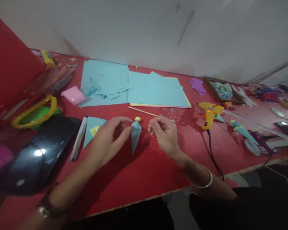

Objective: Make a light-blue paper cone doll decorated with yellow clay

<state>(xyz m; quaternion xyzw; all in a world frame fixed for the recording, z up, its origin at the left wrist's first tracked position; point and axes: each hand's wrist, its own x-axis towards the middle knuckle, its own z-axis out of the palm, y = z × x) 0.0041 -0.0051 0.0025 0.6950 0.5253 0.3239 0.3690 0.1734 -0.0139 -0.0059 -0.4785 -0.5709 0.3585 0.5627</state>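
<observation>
Left fingers (122, 119) apart beside blue paper cone (135, 135), right fingers (156, 123) together, stick (143, 111) behind, glue gun (209, 116) rightward.

Around a light-blue paper cone (135, 136), the left hand (108, 134) sits at nine o'clock, right hand (165, 134) at three, blue paper sheets (156, 91) at twelve.

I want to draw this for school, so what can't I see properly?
In the head view:
Right hand: its curled fingers hide whether it pinches anything.
Blue paper beside the pen: the left hand covers part.
Pink thing: cut off by the picture's left edge, and blurred.
Scraps in the tray: too small and blurred to count.
</observation>
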